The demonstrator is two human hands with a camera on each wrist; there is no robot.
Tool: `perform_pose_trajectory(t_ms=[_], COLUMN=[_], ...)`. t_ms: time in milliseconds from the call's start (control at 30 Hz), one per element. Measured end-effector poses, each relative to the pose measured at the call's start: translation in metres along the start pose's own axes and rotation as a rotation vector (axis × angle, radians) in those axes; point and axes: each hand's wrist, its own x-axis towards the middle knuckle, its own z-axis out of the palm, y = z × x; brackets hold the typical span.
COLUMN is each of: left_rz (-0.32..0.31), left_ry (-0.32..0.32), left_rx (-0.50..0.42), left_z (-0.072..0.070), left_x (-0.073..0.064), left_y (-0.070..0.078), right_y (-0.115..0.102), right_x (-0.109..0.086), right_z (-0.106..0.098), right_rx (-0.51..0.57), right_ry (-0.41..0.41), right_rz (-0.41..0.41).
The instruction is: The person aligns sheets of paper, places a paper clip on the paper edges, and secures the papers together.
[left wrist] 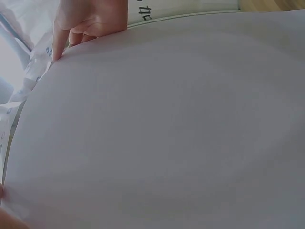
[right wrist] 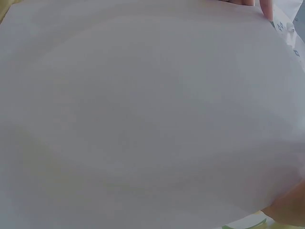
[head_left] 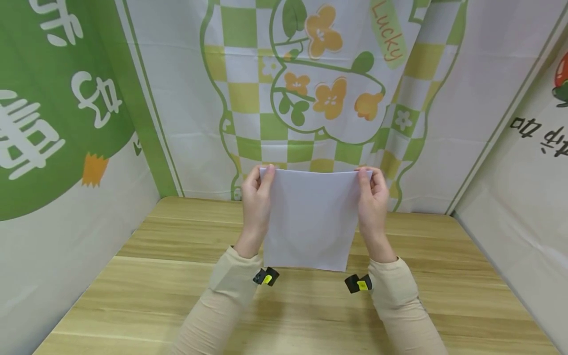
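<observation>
A blank white sheet of paper [head_left: 312,222] is held up above the table in the head view, its top edge sagging slightly in the middle. My left hand [head_left: 258,202] pinches the upper left corner, thumb on the near face. At the upper right corner, my right hand [head_left: 373,202] pinches the sheet the same way. The paper [left wrist: 162,119] fills most of the left wrist view, with the right hand [left wrist: 93,21] at its far corner. In the right wrist view the paper [right wrist: 143,105] covers nearly everything, and part of the right hand [right wrist: 288,207] shows at the lower right.
Beneath the paper lies a wood-grain table [head_left: 306,315]. A checked green and yellow curtain [head_left: 246,98] with flowers hangs behind it. Printed cloth walls stand at the left [head_left: 66,123] and right [head_left: 514,197]. Small black cameras [head_left: 266,276] sit on both wrists.
</observation>
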Motion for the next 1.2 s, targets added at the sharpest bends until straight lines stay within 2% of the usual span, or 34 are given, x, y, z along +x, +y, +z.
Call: perform_pose_trajectory(t_ms=[367,567,633,800,867,1200], left_rz=[0.019,0.017,0.023,0.034,0.039,0.061], left_ry=[-0.011,-0.034,-0.036,-0.021,-0.018,-0.036], left_rx=[0.042,0.059,0.07,0.082,0.081,0.073], left_z=[0.0,0.003,0.003,0.002,0.002,0.006], left_x=[0.0,-0.006,-0.007,-0.001,0.0,0.002], left_y=[0.003,0.021,0.021,0.002,-0.001,0.003], right_y=[0.0,-0.001,-0.002,-0.002,-0.001,-0.007], right_x=[-0.001,-0.001,-0.001,0.0,0.001,0.005], right_z=[-0.001,0.0,0.0,0.0,0.0,0.002], right_rx=[0.007,-0.003,-0.005,-0.005,0.0,0.037], right_ry=[0.013,0.013,0.013,0.002,-0.003,-0.039], right_rz=[0.001,0.0,0.001,0.0,-0.002,-0.037])
